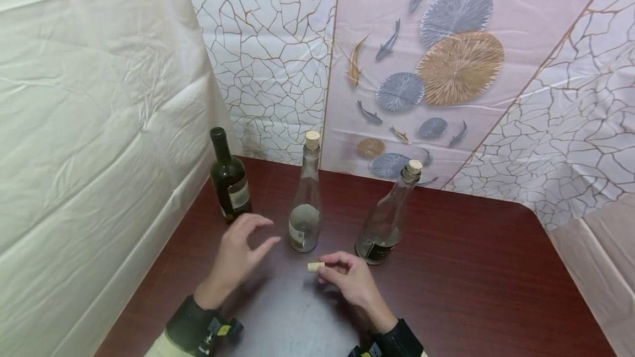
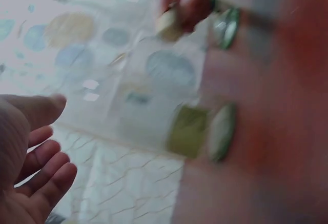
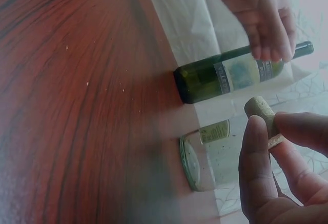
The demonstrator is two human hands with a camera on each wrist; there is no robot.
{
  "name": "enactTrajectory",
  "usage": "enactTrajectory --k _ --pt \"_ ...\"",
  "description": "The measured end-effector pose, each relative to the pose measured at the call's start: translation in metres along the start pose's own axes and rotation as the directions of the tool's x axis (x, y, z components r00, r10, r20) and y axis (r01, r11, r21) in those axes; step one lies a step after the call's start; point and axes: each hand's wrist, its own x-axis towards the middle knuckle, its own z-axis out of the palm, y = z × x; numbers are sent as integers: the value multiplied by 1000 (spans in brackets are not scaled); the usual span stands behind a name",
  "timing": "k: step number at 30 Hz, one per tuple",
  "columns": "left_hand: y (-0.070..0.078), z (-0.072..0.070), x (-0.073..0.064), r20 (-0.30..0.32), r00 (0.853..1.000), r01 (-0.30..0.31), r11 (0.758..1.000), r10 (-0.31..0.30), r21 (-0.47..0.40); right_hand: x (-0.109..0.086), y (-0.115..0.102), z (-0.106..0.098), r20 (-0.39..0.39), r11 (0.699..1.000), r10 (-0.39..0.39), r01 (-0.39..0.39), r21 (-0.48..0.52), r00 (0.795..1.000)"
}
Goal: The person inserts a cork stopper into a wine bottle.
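Between thumb and fingertips, my right hand [image 1: 353,281] pinches a small cork [image 1: 313,266] above the table; the right wrist view shows the cork [image 3: 259,109] close up. My left hand [image 1: 237,252] holds nothing, its thumb and fingers spread apart, and it overlaps the foot of the dark green wine bottle [image 1: 229,175] in the head view. A clear glass bottle [image 1: 308,186] with a cork stopper [image 1: 312,140] stands in the middle, beyond both hands. Another clear bottle [image 1: 388,219], also with a cork stopper [image 1: 414,167], stands beyond my right hand.
All three bottles stand on a dark red wooden table [image 1: 466,280]. A cream cloth [image 1: 109,142] hangs along the left side, and a patterned cloth [image 1: 278,65] hangs behind the far edge. Small pale crumbs [image 3: 87,83] lie on the tabletop. The left wrist view is blurred.
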Motion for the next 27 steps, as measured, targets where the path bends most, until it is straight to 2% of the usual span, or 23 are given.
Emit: enactTrajectory --k 2,4,6,8,12,15,18,20,22,27 --pt "-6 -10 10 -63 997 53 999 -52 3 -1 1 -1 -3 1000 0 0 -13 1000" --pt "-11 -19 19 -131 985 118 993 -116 3 -2 3 -2 -1 1000 -4 4 -24 1000" --pt "-12 -27 29 -213 961 177 984 -173 -2 -2 4 -3 3 999 -3 4 -41 1000" --pt "-5 -36 39 -285 933 222 975 -218 -18 -3 6 -4 6 999 -4 4 -47 1000" --pt "12 -50 60 -383 883 268 961 -271 -63 -4 5 -4 10 999 -1 2 -49 1000" --pt "5 -55 70 -407 855 300 947 -321 -116 -5 4 -3 17 999 -10 11 -49 1000" --pt "-15 -56 79 -407 832 343 926 -376 -155 -5 4 -3 20 998 -11 12 -55 1000" --pt "-28 -57 84 -401 824 363 917 -399 -167 -6 4 -2 23 998 -8 10 -60 1000" --pt "-36 -58 90 -395 823 365 913 -407 -182 -6 5 -2 26 998 -5 6 -69 1000" --pt "-44 -59 107 -374 821 361 899 -432 -247 -6 5 -2 34 996 -15 18 -87 999"
